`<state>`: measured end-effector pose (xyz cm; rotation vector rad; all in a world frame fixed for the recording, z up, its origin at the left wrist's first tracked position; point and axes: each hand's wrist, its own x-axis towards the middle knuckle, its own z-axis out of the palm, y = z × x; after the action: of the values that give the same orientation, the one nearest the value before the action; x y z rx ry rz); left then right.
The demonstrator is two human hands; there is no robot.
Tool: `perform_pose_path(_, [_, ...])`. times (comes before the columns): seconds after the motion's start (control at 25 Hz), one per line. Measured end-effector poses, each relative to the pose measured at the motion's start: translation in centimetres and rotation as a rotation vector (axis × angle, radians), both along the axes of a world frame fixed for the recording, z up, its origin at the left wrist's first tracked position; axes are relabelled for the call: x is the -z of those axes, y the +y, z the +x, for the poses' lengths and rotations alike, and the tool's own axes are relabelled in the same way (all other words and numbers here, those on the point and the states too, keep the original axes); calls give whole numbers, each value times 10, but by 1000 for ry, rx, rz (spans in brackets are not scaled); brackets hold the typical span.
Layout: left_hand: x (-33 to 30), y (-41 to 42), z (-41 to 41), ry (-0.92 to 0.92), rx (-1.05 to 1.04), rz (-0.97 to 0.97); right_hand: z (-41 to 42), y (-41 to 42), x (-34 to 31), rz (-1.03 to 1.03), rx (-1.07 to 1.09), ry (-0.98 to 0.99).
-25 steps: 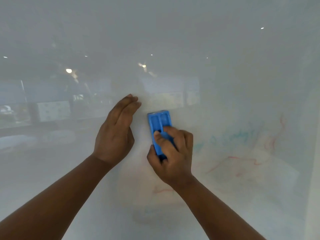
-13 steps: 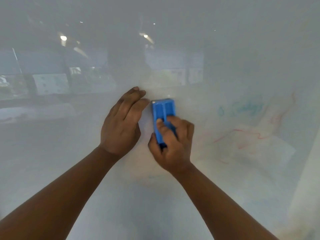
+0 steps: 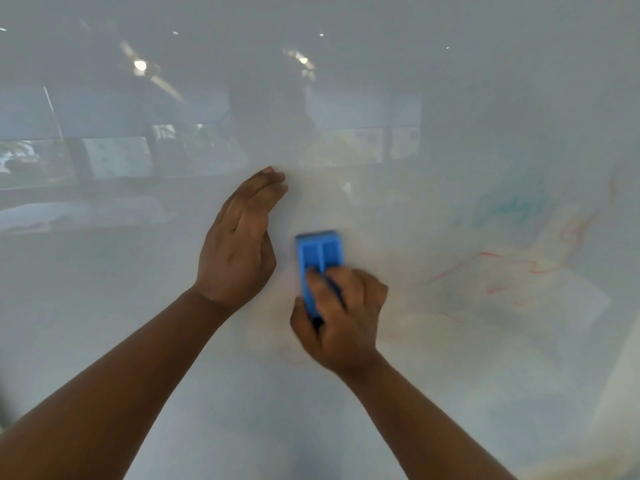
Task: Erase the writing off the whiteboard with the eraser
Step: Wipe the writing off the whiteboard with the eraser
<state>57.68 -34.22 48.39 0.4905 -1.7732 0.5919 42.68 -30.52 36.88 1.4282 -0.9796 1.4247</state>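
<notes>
A glossy whiteboard fills the view. My right hand grips a blue eraser, pressed upright against the board near the middle; the hand and eraser are blurred by motion. My left hand lies flat on the board just left of the eraser, fingers together and pointing up. Faint teal writing and thin red scribbles remain on the board to the right of the eraser. A pale smeared patch lies below my right hand.
The board's shiny surface reflects ceiling lights and room windows across its upper left. A pale strip at the lower right looks like the board's edge.
My right hand has slid the eraser down the board, away from my left fingertips. My left hand stays flat in about the same spot.
</notes>
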Motion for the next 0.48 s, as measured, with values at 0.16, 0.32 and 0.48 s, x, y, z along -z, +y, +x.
perform_pose_path(0.16, [1, 1, 2, 19, 23, -12, -51, 13, 27, 54, 138, -45])
perform_pose_path(0.32, [2, 0, 0, 12, 17, -39, -44, 4, -7, -20, 111, -263])
perform_pose_path(0.48, [2, 0, 4, 4, -4, 9, 30, -2, 17, 61, -9, 51])
